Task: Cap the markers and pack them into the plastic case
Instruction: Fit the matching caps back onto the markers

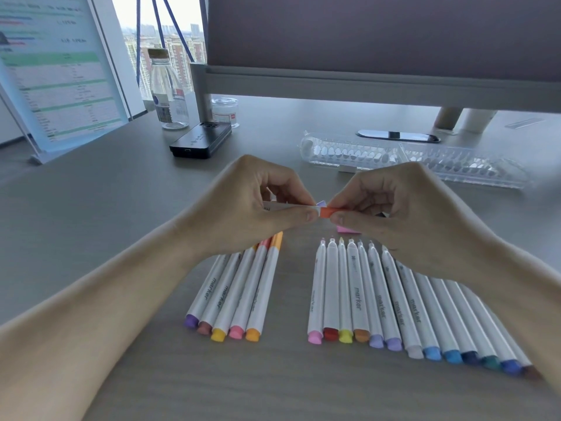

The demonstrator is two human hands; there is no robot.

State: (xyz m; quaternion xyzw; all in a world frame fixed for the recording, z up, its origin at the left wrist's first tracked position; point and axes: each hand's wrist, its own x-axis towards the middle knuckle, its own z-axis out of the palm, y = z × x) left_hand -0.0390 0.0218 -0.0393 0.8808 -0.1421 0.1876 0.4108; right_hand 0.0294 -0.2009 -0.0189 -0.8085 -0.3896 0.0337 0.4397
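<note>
- The grey desk (91,208) carries everything.
- The clear plastic case (349,154) lies on the far side, beyond my hands.
- Uncapped markers (379,299) lie in a row on the right, and capped markers (239,287) on the left.
- My left fingers (299,196) pinch a white marker (285,207).
- My right fingers (349,205) pinch the orange cap (327,212) at its end.

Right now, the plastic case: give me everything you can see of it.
The plastic case is clear, hard-looking plastic, opened into two long halves lying end to end on the grey desk. Each half shows rows of scalloped slots, all apparently empty. It lies beyond the left hand and the right hand; neither touches it.
</note>
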